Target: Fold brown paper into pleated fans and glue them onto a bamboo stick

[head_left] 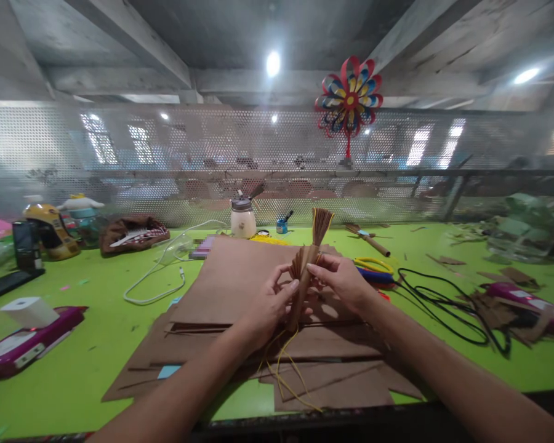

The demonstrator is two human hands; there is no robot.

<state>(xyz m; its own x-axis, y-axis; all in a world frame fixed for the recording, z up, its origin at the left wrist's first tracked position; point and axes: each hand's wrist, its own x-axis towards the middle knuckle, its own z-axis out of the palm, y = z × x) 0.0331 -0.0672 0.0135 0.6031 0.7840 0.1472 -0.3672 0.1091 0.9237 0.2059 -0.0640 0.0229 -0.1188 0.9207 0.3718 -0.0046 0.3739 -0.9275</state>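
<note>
Green worktop (96, 332), cluttered, backed by a perforated metal screen (166, 141) along its far edge. Centre, near edge: a spread of brown paper sheets (240, 277), overlapping and flat. Above these sheets, both hands raised together around one item, a rolled brown paper bundle (307, 271) standing nearly upright, its top cut into a fringe that fans out. Left hand (270, 307): grip closed about the lower part of the bundle, thumb and fingertips pinching it. Right hand (341, 280): grip likewise closed on the bundle from the other side, forefinger laid across the roll just below the fringe. Thin yellow cord (289, 363) trails from the bundle's base down over the sheets toward the near edge. Just right of the hands: yellow-handled scissors (373, 264), then a looped black cable (443, 307). Right edge: a pink case (530, 301) among brown paper scraps. Far edge, centre: a white jar (242, 221) with a brush standing in it, and a small blue pot (282, 226). Left of centre: a white cable (166, 277). Near left corner: a second pink case (28, 341) bearing a white box (30, 311). Far left: a yellow toy (50, 231). Fixed above the screen: a red, blue and yellow paper pinwheel (349, 98).
</note>
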